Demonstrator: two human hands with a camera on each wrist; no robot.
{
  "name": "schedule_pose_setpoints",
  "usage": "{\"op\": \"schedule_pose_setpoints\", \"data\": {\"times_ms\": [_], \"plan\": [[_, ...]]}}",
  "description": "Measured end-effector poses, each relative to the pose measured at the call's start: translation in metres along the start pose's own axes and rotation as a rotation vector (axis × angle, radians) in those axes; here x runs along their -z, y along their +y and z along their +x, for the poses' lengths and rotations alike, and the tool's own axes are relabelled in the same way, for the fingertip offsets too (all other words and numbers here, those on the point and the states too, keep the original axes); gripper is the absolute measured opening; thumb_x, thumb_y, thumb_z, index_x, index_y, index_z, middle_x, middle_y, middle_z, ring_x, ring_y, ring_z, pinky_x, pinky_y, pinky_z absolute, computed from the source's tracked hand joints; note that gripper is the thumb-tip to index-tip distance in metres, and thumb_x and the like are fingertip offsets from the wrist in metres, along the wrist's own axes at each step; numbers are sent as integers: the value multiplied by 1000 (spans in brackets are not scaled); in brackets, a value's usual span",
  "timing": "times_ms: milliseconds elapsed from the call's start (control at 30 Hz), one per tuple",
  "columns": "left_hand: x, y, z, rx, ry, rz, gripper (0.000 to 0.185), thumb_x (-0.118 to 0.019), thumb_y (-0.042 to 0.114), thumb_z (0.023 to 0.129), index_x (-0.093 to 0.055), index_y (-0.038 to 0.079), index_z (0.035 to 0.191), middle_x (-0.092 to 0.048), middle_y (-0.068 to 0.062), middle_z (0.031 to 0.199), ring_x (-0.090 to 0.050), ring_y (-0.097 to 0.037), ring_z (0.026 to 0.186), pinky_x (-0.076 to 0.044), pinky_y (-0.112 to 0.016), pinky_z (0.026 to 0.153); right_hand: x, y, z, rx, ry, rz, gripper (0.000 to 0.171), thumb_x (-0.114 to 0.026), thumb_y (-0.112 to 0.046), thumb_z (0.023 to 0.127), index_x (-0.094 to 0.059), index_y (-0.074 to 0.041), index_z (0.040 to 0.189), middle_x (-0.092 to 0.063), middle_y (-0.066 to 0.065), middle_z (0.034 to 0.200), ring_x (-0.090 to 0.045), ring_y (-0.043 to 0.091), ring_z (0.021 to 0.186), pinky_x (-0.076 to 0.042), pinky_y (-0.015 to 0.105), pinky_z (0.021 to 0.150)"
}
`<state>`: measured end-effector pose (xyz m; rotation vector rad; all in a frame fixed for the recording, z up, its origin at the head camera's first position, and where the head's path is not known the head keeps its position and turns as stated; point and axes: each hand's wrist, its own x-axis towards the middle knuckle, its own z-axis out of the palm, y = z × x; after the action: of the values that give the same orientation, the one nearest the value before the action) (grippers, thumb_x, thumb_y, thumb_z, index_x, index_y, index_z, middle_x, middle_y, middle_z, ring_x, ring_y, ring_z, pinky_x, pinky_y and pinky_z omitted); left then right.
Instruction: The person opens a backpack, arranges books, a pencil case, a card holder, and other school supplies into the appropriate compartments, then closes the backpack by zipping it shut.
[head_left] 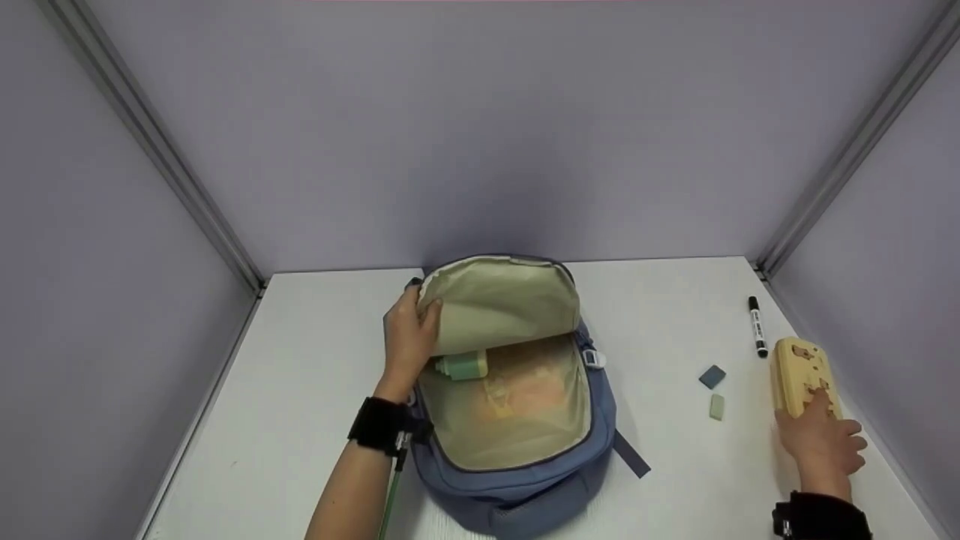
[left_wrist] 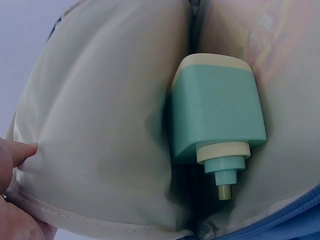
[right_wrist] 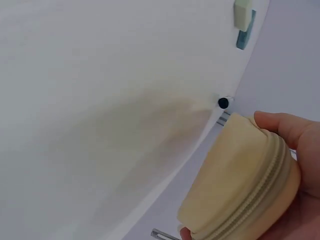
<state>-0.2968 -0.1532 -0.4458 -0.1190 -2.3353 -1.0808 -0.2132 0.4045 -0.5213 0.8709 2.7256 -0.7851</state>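
Note:
A blue backpack (head_left: pixel 517 480) lies unzipped on the table, its pale-lined front flap (head_left: pixel 502 304) raised. My left hand (head_left: pixel 411 337) pinches the flap's left edge between thumb and fingers, as the left wrist view also shows. Inside the main pocket sits a teal, cream-topped box-shaped item with a stepped nozzle (left_wrist: pixel 217 105), beside a see-through area with orange and yellow print. At the table's right side, my right hand (head_left: pixel 821 442) grips the near end of a yellow zippered pencil case (head_left: pixel 804 367) with small printed figures. In the right wrist view the case's zipper side shows, thumb on one side.
Left of the pencil case lie a dark blue-grey block (head_left: pixel 712 376) and a pale green block (head_left: pixel 717 407). A black-and-white marker (head_left: pixel 757 327) lies beyond them. A strap end (head_left: pixel 631 454) sticks out from the backpack's right. Grey panels (head_left: pixel 495 135) enclose the white table.

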Motion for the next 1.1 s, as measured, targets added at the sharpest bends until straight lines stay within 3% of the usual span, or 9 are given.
{"op": "schedule_pose_setpoints", "data": {"times_ms": [167, 333, 600, 933, 1100], "plan": [[-1, 0, 0, -8, 1, 13, 18, -66, 16, 95, -61, 0, 103, -63, -13, 86, -62, -29, 79, -47, -44, 69, 9, -21, -9, 81, 21, 16, 83, -50, -43, 98, -4, -1, 153, -25, 50, 110, -29, 67, 108, -31, 70, 81], [-3, 0, 1, -21, 12, 8, 19, -66, 15, 95, -62, -1, 105, -62, -13, 87, -62, -28, 79, -47, -44, 69, 14, -48, -24, 221, -28, -11, 85, -49, -49, 98, -7, -1, 153, -26, 51, 116, -31, 66, 109, -35, 69, 77], [-4, 2, -1, -30, 30, -1, 22, -64, 16, 97, -62, 0, 111, -65, -13, 95, -64, -27, 86, -49, -42, 73, 12, -93, -64, 544, -84, -149, 77, -62, -48, 93, -32, -3, 148, -44, 39, 106, -51, 44, 86, -42, 46, 58], [-4, 4, -1, -46, 64, 9, 18, -64, 15, 97, -62, 0, 108, -64, -12, 94, -64, -26, 84, -49, -41, 71, 6, -132, -117, 851, -179, -185, 66, -74, -42, 85, -53, -14, 141, -56, 12, 103, -51, 19, 80, -41, 37, 58], [-3, 3, 0, -43, 74, 11, 19, -64, 15, 96, -62, 0, 107, -64, -12, 93, -63, -27, 82, -48, -42, 69, -17, -152, -134, 943, -180, -215, 64, -76, -43, 83, -57, -19, 138, -56, 6, 100, -48, 16, 78, -42, 37, 61]]}}
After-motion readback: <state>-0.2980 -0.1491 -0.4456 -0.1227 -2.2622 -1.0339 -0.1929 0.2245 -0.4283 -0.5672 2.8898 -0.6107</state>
